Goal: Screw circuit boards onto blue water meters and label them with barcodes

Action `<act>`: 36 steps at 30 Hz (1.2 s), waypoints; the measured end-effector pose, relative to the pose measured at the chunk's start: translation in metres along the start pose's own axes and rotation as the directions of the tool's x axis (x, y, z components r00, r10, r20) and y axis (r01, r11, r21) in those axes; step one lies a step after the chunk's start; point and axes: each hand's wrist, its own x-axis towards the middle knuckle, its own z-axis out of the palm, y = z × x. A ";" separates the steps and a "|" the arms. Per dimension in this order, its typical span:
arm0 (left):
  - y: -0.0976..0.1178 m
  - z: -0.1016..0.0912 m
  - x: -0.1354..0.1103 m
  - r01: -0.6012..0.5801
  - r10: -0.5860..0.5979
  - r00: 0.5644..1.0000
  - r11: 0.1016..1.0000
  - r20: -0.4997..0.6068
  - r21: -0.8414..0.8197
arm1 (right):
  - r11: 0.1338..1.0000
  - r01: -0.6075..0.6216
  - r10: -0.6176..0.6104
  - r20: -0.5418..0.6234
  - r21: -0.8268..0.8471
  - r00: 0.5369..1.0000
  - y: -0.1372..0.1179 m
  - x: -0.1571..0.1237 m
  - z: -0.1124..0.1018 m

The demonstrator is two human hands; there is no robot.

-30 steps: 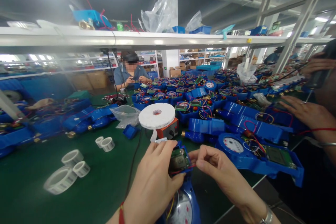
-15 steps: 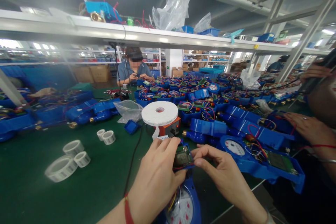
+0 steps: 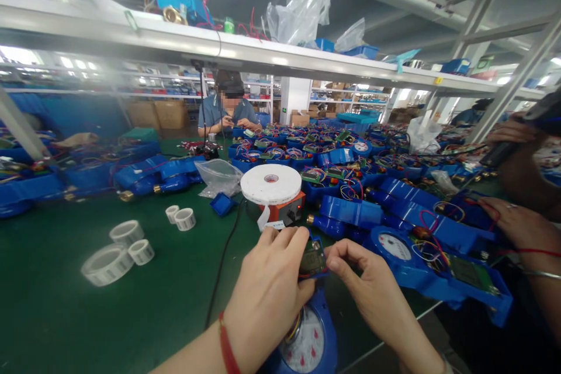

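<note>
My left hand (image 3: 267, 292) grips a blue water meter (image 3: 309, 339) from the left, fingers curled over its small green circuit board (image 3: 312, 259). My right hand (image 3: 372, 292) pinches the board's right edge with thumb and fingers closed. The meter's white dial with red marks faces up just below the board, near the table's front edge. A white label roll on an orange dispenser (image 3: 274, 194) stands right behind my hands.
Several white tape rolls (image 3: 119, 248) lie on the green table (image 3: 65, 315) at left. Many open blue meters (image 3: 421, 239) with wires crowd the right and back. A co-worker's hands (image 3: 512, 219) work at right; another person (image 3: 228, 108) sits across. A black cable (image 3: 221, 263) runs forward.
The view has tilted and shifted slightly. My hands keep hold of the meter and board, which sit a little further right and lower in view. The co-worker's hand at right moved lower.
</note>
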 end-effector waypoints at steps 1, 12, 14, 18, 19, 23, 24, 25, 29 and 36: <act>0.000 0.000 0.000 0.001 -0.001 1.000 1.000 0.003 0.001 | 1.000 -0.004 0.004 0.005 0.015 1.000 0.000 0.000 0.000; 0.000 -0.002 0.001 0.039 -0.037 0.998 0.998 0.044 -0.054 | 0.983 -0.001 0.002 -0.008 0.185 1.000 0.008 -0.003 0.000; 0.000 -0.001 0.001 0.040 -0.038 0.999 0.998 0.039 -0.050 | 0.982 -0.015 0.018 -0.015 0.188 1.000 0.008 -0.003 0.001; 0.000 0.000 0.000 0.026 -0.026 1.000 0.999 0.012 -0.020 | 0.990 -0.028 0.033 -0.036 0.137 0.999 0.005 -0.002 0.002; 0.000 0.001 0.000 0.022 -0.022 1.000 1.000 0.014 -0.015 | 0.992 -0.029 0.034 -0.038 0.126 0.999 0.005 -0.002 0.002; 0.000 0.000 -0.001 0.014 -0.014 1.000 1.000 0.024 -0.020 | 0.991 -0.038 0.043 -0.034 0.130 0.998 0.005 -0.004 0.001; 0.000 0.000 -0.001 0.011 -0.010 1.000 1.000 0.020 -0.022 | 0.990 -0.040 0.046 -0.037 0.137 0.998 0.005 -0.005 0.001; 0.000 -0.001 -0.001 0.008 -0.008 1.000 1.000 0.016 -0.023 | 0.988 -0.040 0.047 -0.040 0.146 0.998 0.006 -0.006 0.001; 0.000 0.000 -0.001 0.008 -0.008 1.000 1.000 0.005 -0.016 | 0.969 -0.053 0.062 -0.031 0.241 0.998 0.011 -0.007 0.003; 0.001 0.002 -0.001 0.035 -0.036 0.999 0.998 -0.013 -0.047 | 0.903 -0.019 0.037 -0.035 0.429 0.999 0.025 -0.006 0.010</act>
